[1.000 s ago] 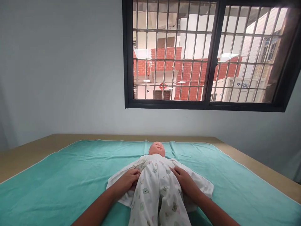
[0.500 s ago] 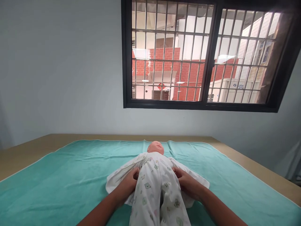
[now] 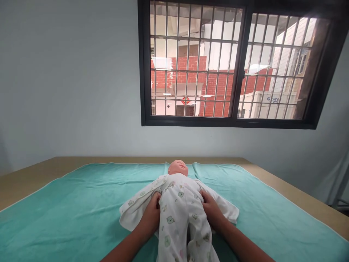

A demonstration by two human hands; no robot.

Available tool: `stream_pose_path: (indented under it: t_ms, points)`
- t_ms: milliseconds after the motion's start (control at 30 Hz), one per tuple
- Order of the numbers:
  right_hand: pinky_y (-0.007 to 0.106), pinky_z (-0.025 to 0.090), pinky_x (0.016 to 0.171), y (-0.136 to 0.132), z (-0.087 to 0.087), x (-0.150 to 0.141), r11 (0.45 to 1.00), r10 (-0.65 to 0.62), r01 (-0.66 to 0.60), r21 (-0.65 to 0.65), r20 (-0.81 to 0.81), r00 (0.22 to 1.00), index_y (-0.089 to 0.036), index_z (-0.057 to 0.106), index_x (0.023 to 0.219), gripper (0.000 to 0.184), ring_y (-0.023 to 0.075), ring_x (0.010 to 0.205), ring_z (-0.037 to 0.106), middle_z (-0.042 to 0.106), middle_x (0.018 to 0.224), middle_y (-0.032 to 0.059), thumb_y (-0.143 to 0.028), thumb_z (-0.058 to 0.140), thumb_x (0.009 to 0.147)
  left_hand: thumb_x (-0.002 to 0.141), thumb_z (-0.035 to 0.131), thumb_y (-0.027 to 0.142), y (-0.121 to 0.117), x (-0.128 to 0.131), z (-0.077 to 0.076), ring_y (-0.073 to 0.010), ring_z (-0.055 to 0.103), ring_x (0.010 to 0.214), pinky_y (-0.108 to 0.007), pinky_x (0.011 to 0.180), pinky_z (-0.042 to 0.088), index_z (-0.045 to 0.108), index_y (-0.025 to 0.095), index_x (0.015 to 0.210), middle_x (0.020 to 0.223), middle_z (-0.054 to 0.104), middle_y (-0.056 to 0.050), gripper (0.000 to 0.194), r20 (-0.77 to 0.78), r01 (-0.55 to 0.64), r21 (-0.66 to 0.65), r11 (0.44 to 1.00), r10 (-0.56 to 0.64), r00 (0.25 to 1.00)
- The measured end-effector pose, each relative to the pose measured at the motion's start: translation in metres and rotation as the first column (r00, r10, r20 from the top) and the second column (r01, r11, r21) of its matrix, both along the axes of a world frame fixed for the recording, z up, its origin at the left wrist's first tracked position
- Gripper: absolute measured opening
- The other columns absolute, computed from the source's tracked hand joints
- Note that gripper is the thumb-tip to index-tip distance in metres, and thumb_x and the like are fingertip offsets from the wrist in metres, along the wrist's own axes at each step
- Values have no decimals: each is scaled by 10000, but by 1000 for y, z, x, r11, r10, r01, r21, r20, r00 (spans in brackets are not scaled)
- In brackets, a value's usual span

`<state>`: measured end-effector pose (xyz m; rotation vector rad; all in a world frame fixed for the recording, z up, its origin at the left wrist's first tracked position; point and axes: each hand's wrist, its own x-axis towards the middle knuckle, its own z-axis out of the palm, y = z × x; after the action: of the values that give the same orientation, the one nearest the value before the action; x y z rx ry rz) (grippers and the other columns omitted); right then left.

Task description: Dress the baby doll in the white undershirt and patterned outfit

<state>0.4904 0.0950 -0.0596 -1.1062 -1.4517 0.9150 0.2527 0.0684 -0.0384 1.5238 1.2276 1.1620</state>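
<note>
A baby doll lies on its back, head at the far end, on a green cloth. White trousers with small bear prints cover its lower body and reach up near the chest. Under them a white top spreads out to both sides. My left hand is closed on the trousers at the left side of the waist. On the opposite side my right hand grips them too, its fingertips partly hidden by the fabric. The trouser legs run toward me and out of the bottom of the view.
Beneath the cloth is a wooden table, its back edge close to a pale wall. A black-framed window with metal bars is set above it.
The doll's head and upper body sit slightly higher in view. Both hands keep their hold at the waist and have shifted a little, with the trouser fabric drawn up slightly. The view has turned slightly.
</note>
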Motion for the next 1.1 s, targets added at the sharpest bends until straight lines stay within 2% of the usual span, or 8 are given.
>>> stream_pose_path:
  t_ms: [200,333,567,667,767,900,1000,1100]
  points:
    - [323,445,710,-3,3,-1,999,32,-32,34,8,999,-200,587,696,60,213,778,538,643,746,8,-217,570,642,831,500,320,-5,0,-1,-240,554,870,-337,786,426,481,237,817,892,632,-44,86,-117,35,171,985,-15,993]
    - [302,419,649,-3,4,-2,999,52,-52,5,-37,998,-198,530,626,20,185,703,503,596,662,-6,-186,545,632,865,475,346,-2,-3,-3,-260,559,931,-360,845,411,491,240,828,972,649,-67,113,-175,48,251,967,-3,985]
    - [258,309,560,2,-4,0,1000,16,-16,6,-14,1000,-216,379,587,164,128,615,367,433,598,-48,-176,537,605,802,524,300,-1,-5,-6,-251,572,805,-355,730,415,481,226,906,860,657,-41,135,-219,-45,195,980,88,972]
    - [249,302,555,5,-8,1,1000,3,-3,12,-12,1000,-221,370,627,193,123,615,360,415,615,-58,-185,559,608,790,541,309,2,-7,-11,-254,587,847,-361,763,434,507,216,1000,938,673,-55,232,-196,-84,205,975,125,973]
    - [247,302,532,6,-10,1,999,-25,24,-25,-56,998,-225,423,709,139,126,581,382,445,603,-66,-226,553,660,798,524,306,10,-12,-13,-256,592,952,-367,853,436,562,208,1072,1079,666,-74,293,-141,-129,240,962,166,976]
    - [263,323,543,-1,-6,1,991,-135,133,35,59,989,-229,513,833,108,150,568,443,534,584,-52,-332,518,801,864,450,335,20,-20,-6,-243,576,1018,-360,928,411,643,206,1004,1071,669,-63,270,-129,-126,324,938,176,976]
    - [295,395,655,-5,-1,1,979,-169,151,136,136,976,-231,578,929,194,191,681,545,643,705,-11,-390,505,846,884,459,398,23,-23,1,-232,574,988,-353,917,412,663,214,957,1002,669,-52,284,-183,-60,344,937,130,974]
    - [319,420,760,-5,2,2,977,-145,111,181,187,972,-225,616,910,230,228,828,590,684,858,28,-414,493,865,870,475,425,25,-26,5,-230,580,920,-346,861,423,652,209,873,923,665,-44,280,-222,-47,305,951,119,968]
